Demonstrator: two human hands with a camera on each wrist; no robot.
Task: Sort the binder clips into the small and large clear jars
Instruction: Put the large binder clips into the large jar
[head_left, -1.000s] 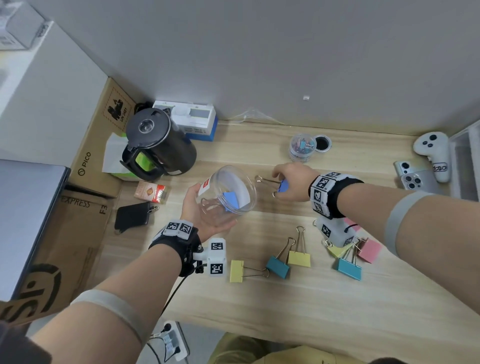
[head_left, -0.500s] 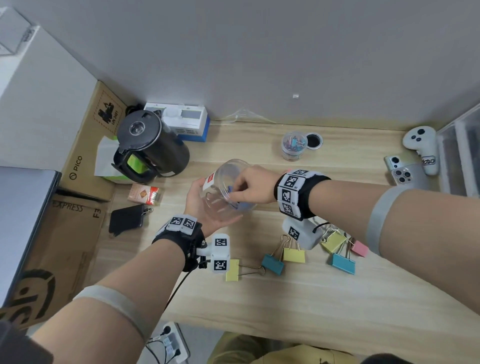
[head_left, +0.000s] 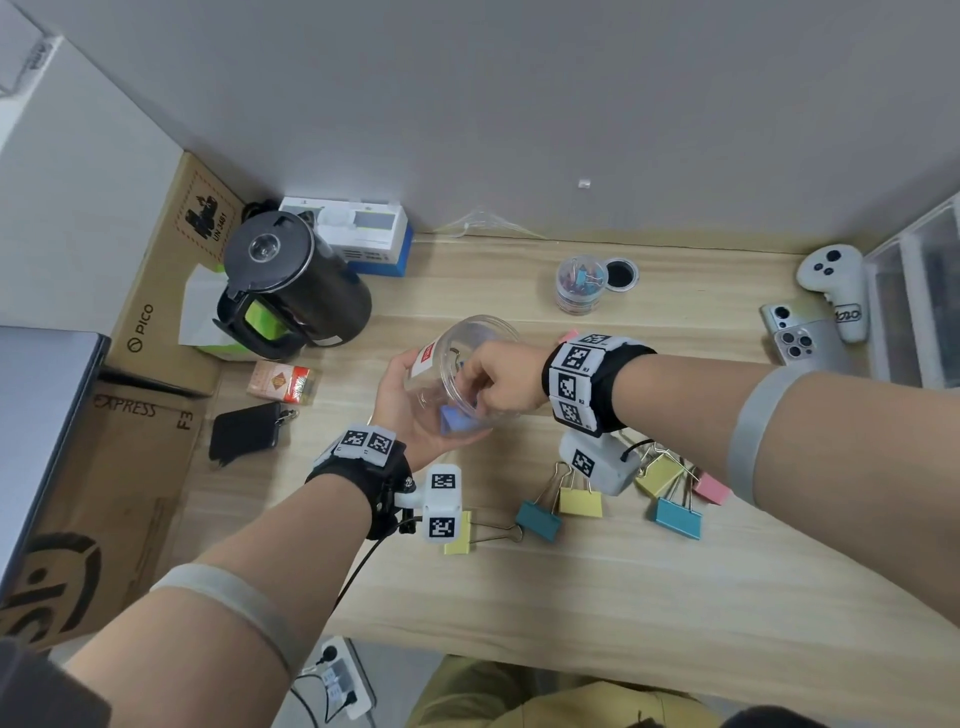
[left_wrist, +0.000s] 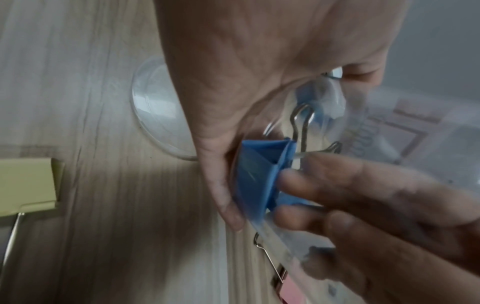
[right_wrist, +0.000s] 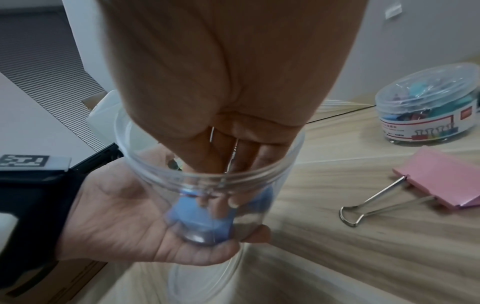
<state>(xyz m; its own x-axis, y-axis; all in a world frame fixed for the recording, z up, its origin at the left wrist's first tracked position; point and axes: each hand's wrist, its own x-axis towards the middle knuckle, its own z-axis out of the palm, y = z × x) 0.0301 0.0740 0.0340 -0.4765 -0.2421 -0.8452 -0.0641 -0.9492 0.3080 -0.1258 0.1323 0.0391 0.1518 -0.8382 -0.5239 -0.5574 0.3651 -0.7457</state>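
Note:
My left hand grips the large clear jar tilted above the desk, mouth toward the right. My right hand reaches into its mouth, fingers pinching the wire handles of a blue binder clip low inside the jar. Blue clip bodies show through the jar wall. The small clear jar of small clips stands at the back, its lid beside it. Several large clips lie on the desk: yellow, teal, yellow, teal, pink.
A black kettle stands back left, with a red pack and a black wallet near it. Phones and a white controller lie at the right. A clear lid lies under the jar. One pink clip lies behind my right hand.
My right hand carried the blue clip leftward from the desk into the jar's mouth and now has its fingers inside. The left hand kept hold of the jar.

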